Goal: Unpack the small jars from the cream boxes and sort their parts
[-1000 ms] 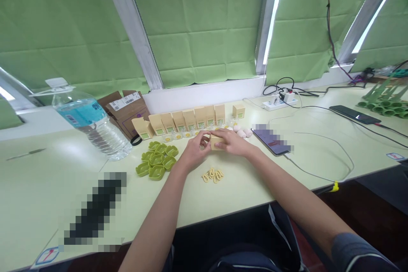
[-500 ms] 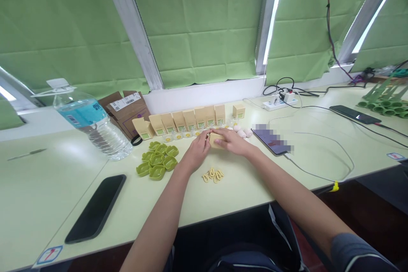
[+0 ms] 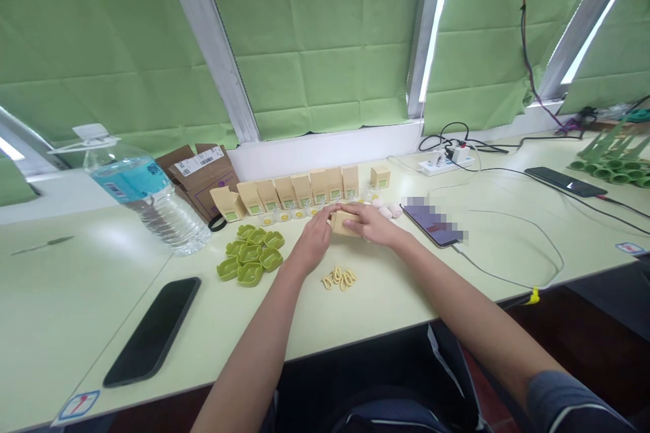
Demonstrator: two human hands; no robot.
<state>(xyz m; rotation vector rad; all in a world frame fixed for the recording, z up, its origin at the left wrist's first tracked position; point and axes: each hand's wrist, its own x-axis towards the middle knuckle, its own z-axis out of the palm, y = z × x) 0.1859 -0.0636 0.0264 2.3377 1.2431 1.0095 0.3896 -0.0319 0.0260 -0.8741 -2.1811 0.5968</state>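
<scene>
Between both hands is a small tan cardboard box [image 3: 344,223], its plain side facing me. My left hand [image 3: 315,235] grips the box's left side, fingers curled over the far top edge. My right hand [image 3: 370,223] holds the right side, thumb on the near face and fingers across the top. The box's far side is hidden. Just nearer to me lie several pale yellow loop-shaped pieces [image 3: 339,278]. Behind the hands stands a row of tan boxes [image 3: 305,191] with clear round-labelled pieces [image 3: 284,215] before it. Pinkish-white egg-like pieces [image 3: 386,211] lie beyond my right hand.
Green cup-like pieces [image 3: 250,254] cluster left of my hands. A big water bottle [image 3: 152,189], a brown carton [image 3: 206,176] and a black phone [image 3: 152,333] are further left. On the right lie a charging phone [image 3: 431,222], its white cable and a power strip [image 3: 447,161]. One box [image 3: 380,177] stands apart.
My left hand has shifted slightly left on the box, and more of the box's near face and left edge shows. Both hands stay on it. The other things have not moved.
</scene>
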